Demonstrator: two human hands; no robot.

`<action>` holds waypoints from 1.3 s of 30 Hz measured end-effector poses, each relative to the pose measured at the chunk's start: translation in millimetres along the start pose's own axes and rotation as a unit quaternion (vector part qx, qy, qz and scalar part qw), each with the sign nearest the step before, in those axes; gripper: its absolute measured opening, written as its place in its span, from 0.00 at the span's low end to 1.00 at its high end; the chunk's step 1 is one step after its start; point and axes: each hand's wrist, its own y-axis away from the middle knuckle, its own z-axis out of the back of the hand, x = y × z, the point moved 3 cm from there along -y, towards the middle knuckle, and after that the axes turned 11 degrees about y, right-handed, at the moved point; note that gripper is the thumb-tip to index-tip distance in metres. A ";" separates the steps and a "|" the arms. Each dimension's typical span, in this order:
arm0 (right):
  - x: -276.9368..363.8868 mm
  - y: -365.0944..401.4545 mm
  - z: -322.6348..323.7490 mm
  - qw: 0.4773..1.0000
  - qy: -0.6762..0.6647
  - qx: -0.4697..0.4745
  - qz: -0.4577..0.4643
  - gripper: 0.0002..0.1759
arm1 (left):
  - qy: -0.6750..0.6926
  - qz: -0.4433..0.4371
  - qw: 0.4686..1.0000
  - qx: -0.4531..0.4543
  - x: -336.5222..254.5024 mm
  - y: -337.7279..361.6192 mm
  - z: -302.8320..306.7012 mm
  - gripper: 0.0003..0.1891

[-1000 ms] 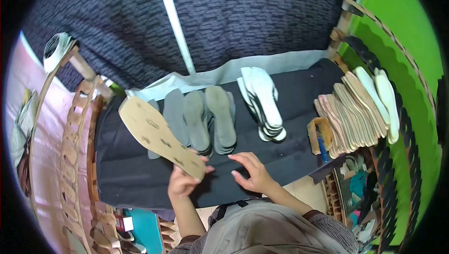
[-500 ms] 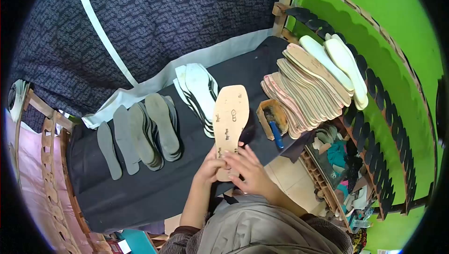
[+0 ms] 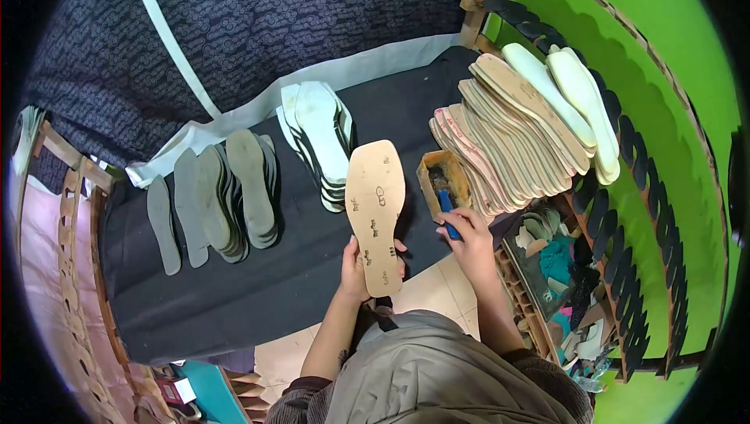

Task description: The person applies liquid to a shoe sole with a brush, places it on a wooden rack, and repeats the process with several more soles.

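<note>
A tan insole with dark printed marks stands tilted up in front of me, wide end at the top. My left hand grips its lower part, thumb on one edge and fingertips round the other. My right hand is closed on the blue handle of a brush. The brush's head rests in a small glue-stained wooden box, so its tip is hard to make out. Just beyond the box lies a long fanned row of tan insoles.
White insoles lie stacked mid-table, with grey sole pieces to their left on the black cloth. Two thick cream soles top the right pile. Racks of black soles stand along the green wall.
My right hand has left the insole, moved right and closed on the brush handle. The insole stays in my left hand. The view has shifted slightly.
</note>
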 end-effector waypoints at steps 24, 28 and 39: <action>90.7 -33.1 17.5 0.922 -0.131 -0.048 0.360 0.18 | -0.087 -0.114 0.977 -0.160 5.3 6.0 8.6 0.27; 81.6 -52.3 24.6 0.935 -0.104 -0.107 0.321 0.21 | -0.028 -0.064 0.998 0.007 0.7 7.9 6.4 0.29; 76.1 -57.3 32.7 0.943 -0.081 -0.115 0.301 0.20 | -0.079 -0.093 0.992 0.039 -2.5 9.0 -6.7 0.29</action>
